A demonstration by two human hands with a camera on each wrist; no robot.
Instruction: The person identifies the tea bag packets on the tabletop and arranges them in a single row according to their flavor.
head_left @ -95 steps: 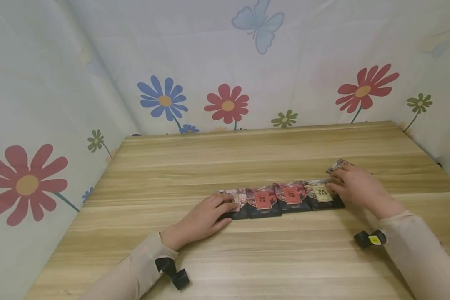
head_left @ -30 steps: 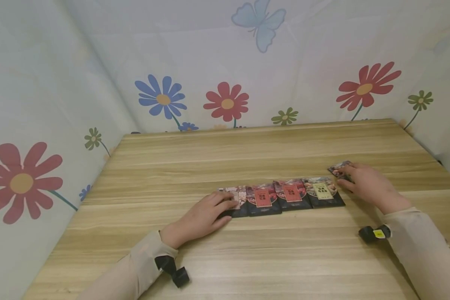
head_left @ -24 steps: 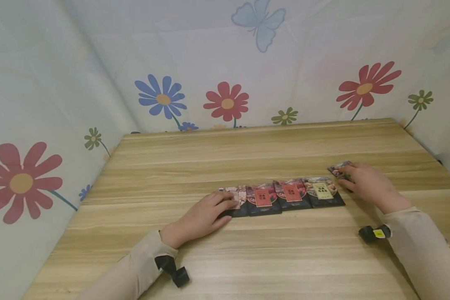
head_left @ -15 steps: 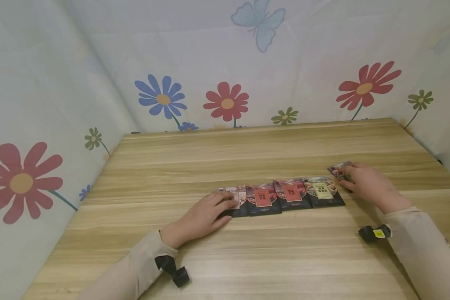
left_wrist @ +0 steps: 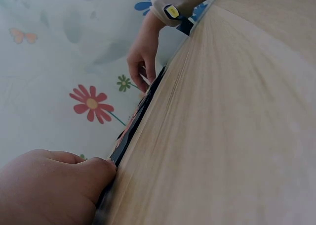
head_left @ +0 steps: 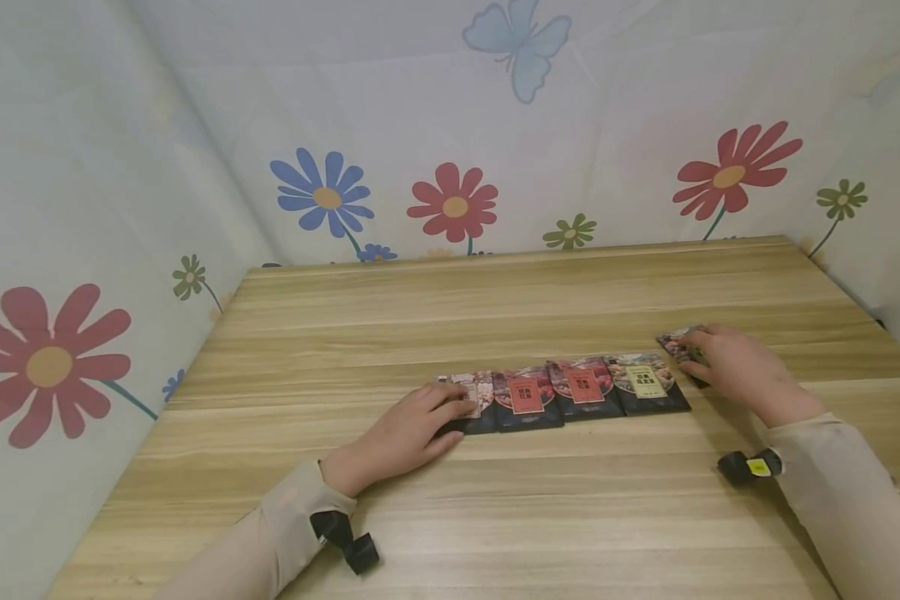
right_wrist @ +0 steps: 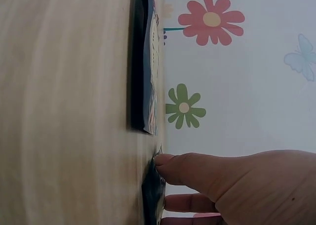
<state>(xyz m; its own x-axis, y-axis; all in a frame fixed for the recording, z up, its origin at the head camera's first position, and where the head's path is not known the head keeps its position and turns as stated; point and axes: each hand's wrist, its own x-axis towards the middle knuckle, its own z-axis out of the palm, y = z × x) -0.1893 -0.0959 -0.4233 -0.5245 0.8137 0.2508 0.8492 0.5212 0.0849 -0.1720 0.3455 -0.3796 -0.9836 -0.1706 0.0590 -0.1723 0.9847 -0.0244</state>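
Note:
Several dark tea sachets lie edge to edge in a row on the table. My left hand (head_left: 408,425) rests on the leftmost sachet (head_left: 484,400), its fingers relaxed over the printed face and partly hiding it. Two sachets with red labels, one left (head_left: 527,400) and one right (head_left: 585,388), come after it, then one with a yellow-green label (head_left: 647,384). Beyond the row's right end, a separate sachet (head_left: 672,342) lies turned at an angle. My right hand (head_left: 742,371) holds it between thumb and fingers and covers much of it; the thumb (right_wrist: 173,170) sits at its edge in the right wrist view.
The wooden table (head_left: 435,325) reaches back to a white cloth wall (head_left: 607,108) printed with flowers and a butterfly. Another cloth side stands on the left (head_left: 120,225). Black straps with small blocks hang from both wrists, left (head_left: 345,542) and right (head_left: 735,468).
Since the earliest frame my right hand has drawn slightly right, off the yellow-green sachet. The separate sachet has moved slightly toward me and turned a little. My left hand has stayed in place.

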